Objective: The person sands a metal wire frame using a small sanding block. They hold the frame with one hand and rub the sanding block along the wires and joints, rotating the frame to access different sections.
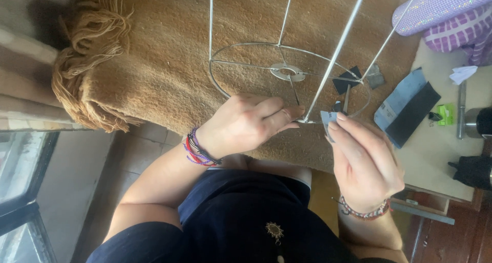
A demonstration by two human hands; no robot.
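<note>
Right hand [366,163] pinching grey scrap [328,120], wire frame [287,71] axis running away upward

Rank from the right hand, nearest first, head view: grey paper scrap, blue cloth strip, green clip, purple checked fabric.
From the right hand:
1. Grey paper scrap, in its fingertips.
2. Blue cloth strip, just right on the table.
3. Green clip, further right.
4. Purple checked fabric, top right corner.

- A tan blanket [169,53] with a fringe [87,63] at its edge is spread out.
- Checked purple cloth [451,22] lies at one corner.
- A folded blue-and-black strip [407,106] lies on the pale counter [435,155].
- A small green thing [446,114] sits beside a metal cylinder [479,122].
- Window glass [18,191] shows low at the side.
</note>
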